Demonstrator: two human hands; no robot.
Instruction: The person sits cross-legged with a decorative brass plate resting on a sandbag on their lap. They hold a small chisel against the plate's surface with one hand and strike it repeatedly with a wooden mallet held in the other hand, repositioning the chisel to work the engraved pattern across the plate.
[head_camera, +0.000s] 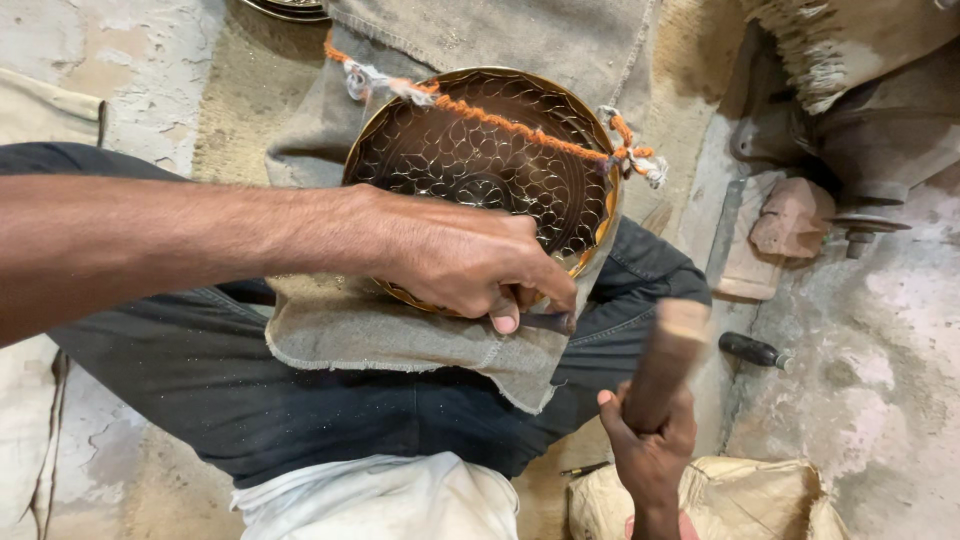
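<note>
Left hand (470, 265): reaching in from the left edge on a long, nearly level forearm, knuckles up, wrist slightly bent down; fingers curled shut around a small dark metal tool (548, 322), thumb pressed against it, thumbnail showing.
Small dark metal tool: pinched under the left fingertips, its tip at the near rim of the brass bowl (480, 165); only a short stub visible past the thumb.
Right hand (652, 440): rising from the bottom edge, forearm nearly upright, back of the hand toward the camera; fingers wrapped tight around the lower end of a wooden mallet (668, 362).
Wooden mallet: held upright and tilted a little to the right, upper end blurred, just right of the left hand and apart from the tool.
Brass bowl: round, tilted on its edge toward the camera, inside covered with an engraved scale-like pattern; resting on the lap, partly hidden at its lower rim by the left hand.
Orange cord (520, 125): stretched across the upper part of the bowl, knotted with white rag ends at both sides.
Burlap cloth (400, 335): lying under the bowl, draped over the dark trousers (250, 380).
Dark-handled tool (752, 350): lying on the stained floor to the right, well apart from both hands.
Sack (740, 500): pale, crumpled, at the bottom right beside the right wrist.
</note>
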